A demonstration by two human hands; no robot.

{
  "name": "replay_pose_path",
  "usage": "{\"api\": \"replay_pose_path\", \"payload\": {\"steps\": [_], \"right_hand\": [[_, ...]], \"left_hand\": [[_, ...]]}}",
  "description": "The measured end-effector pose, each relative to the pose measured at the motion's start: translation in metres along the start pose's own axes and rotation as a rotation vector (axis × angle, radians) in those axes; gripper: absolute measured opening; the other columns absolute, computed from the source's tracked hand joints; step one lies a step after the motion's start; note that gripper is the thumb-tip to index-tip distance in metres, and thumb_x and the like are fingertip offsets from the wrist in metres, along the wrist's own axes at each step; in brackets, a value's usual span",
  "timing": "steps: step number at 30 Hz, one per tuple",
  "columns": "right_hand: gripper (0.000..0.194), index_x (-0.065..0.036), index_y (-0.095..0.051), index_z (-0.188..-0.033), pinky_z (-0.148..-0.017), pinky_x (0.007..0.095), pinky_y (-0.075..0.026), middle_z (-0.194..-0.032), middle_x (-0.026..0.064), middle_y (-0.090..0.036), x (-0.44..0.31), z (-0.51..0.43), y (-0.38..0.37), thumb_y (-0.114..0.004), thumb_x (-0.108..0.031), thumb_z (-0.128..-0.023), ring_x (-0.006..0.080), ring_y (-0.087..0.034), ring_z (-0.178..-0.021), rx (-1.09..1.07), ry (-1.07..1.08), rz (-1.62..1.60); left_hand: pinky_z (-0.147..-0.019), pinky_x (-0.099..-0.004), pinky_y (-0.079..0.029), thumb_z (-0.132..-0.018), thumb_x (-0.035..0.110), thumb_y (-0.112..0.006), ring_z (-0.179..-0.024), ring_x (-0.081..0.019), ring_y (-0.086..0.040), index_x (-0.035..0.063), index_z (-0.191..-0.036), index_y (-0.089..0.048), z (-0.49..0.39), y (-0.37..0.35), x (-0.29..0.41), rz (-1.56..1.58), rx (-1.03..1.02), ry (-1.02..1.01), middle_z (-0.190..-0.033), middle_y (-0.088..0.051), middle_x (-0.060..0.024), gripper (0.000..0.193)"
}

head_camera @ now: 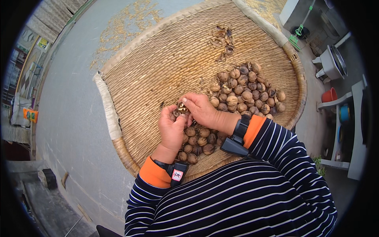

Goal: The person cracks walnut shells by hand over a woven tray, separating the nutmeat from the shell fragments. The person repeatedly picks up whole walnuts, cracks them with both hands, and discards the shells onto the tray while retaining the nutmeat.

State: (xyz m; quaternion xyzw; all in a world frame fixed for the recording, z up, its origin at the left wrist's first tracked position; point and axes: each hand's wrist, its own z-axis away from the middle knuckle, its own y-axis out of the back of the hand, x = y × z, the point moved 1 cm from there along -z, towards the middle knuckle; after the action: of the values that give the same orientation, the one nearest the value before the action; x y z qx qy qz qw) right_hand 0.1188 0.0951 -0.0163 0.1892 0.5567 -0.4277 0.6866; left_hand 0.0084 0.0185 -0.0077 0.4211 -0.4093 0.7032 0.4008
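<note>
Both hands meet over a large woven wicker winnowing tray (154, 68). A cracked walnut (182, 107), with pale kernel showing inside its brown shell, is pinched between them. My left hand (172, 126) grips it from the left and below, and more shell seems to lie within its fingers. The thumb of my right hand (202, 111) presses the walnut's upper right edge. Whole walnuts (247, 96) are heaped in the tray to the right of my hands. More walnuts (202, 140) lie just below my hands, partly hidden by the right wrist.
Dark broken husk pieces (223, 41) lie toward the tray's far side. Beyond its cloth-bound edge, yellow grain (124, 29) is spread over the concrete floor (74, 97). On the right stand a green-handled broom (296, 38), a red bucket (329, 94) and a white shelf (356, 130).
</note>
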Motion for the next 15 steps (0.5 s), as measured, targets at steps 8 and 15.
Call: {"api": "replay_pose_path", "payload": {"steps": [8,15], "right_hand": [[0.032,0.001,-0.056,-0.096,-0.039,0.0236,-0.045,-0.069,0.0093,-0.060,-0.009,-0.006,0.013,-0.050,-0.030,-0.097,0.0141,-0.057,-0.048,0.056,-0.161,-0.449],[0.021,-0.004,-0.058,-0.074,-0.039,0.0210,-0.039,-0.065,0.0029,-0.058,-0.021,-0.011,0.026,-0.066,-0.019,-0.087,0.0090,-0.053,-0.047,0.104,-0.135,-0.122]], "left_hand": [[-0.068,-0.0239,-0.051,-0.083,-0.009,-0.053,-0.078,-0.0134,-0.060,-0.0057,-0.117,-0.047,-0.002,0.006,0.005,0.113,-0.020,-0.040,-0.096,-0.061,-0.0105,0.034],[-0.074,-0.0300,-0.053,-0.080,-0.013,-0.049,-0.092,-0.0239,-0.063,-0.0052,-0.119,-0.049,-0.009,0.017,0.005,0.304,-0.032,0.028,-0.108,-0.060,-0.0164,0.039]]}}
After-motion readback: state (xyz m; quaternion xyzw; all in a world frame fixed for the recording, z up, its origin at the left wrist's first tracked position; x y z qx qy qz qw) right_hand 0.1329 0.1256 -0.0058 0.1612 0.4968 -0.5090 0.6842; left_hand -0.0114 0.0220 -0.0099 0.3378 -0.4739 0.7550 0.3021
